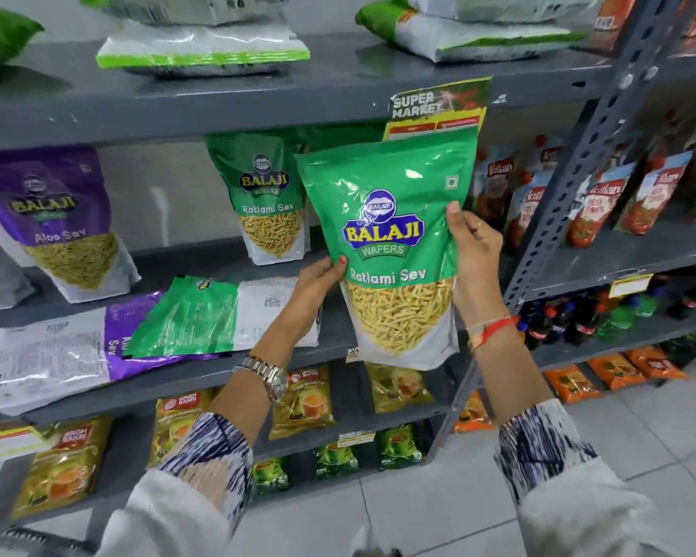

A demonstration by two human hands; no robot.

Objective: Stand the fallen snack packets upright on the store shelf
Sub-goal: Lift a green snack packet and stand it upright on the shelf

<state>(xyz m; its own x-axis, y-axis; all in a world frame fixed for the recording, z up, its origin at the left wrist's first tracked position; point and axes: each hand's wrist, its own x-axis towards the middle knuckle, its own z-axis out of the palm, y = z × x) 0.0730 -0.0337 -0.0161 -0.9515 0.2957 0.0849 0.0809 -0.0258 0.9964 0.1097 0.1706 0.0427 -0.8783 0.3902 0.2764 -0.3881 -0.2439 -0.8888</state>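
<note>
A green Ratlami Sev packet [394,251] is held upright in front of the middle shelf [218,371], gripped on its left edge by my left hand [318,283] and on its right edge by my right hand [475,251]. Behind it a second green Ratlami Sev packet [270,199] stands upright on the shelf. To the left a green packet [210,315] lies flat, back side up, partly on top of a flat purple packet [65,355]. A purple Aloo Sev packet [57,219] stands leaning at the far left.
White and green bags [201,46] lie on the shelf above, whose front edge carries a supermarket tag [434,110]. Tea packets [302,400] fill the lower shelves. Beyond a perforated grey upright [571,186], the right rack holds ketchup pouches [595,207] and soda bottles [579,319].
</note>
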